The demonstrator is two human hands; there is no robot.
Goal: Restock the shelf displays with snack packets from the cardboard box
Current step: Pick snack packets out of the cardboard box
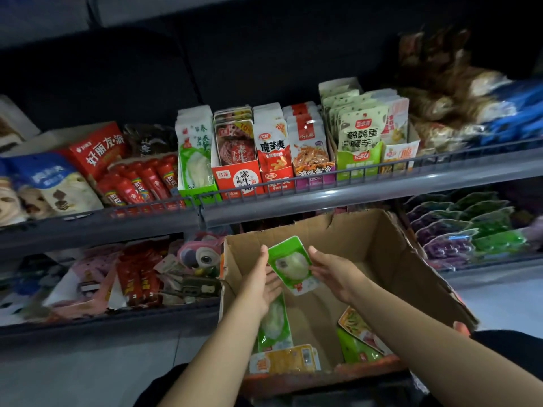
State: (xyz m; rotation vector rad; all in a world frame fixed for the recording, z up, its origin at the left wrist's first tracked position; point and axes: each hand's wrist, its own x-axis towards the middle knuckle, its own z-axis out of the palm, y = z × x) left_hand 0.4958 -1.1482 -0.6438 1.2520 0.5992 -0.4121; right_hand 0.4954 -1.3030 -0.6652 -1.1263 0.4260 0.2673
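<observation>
Two hands hold one green packet above the open cardboard box: my left hand cups its lower left edge with the fingers straight against it, and my right hand has its fingers against the right edge, so the packet sits clamped lightly between them, neither hand curled tight that I can see. Its long axis runs from upper left to lower right, tilted. The matching display carton, green and white with the same pale filling pictured, stands on the upper shelf above and to the left of the packet, so I judge the coming move goes up and leftward, and my left hand is the nearer one to it. Reading the shelf from the left: a red box marked 好丽友·派, then red tubes whose writing is too small to read, then the green carton, then a red one reading 手撕素牛, then 魔芋爽, then a purple carton I cannot read, then a green one with 鹌鹑蛋 魔芋. Down in the box lie another green packet under my left wrist, a yellow packet, and more packets at the right.
</observation>
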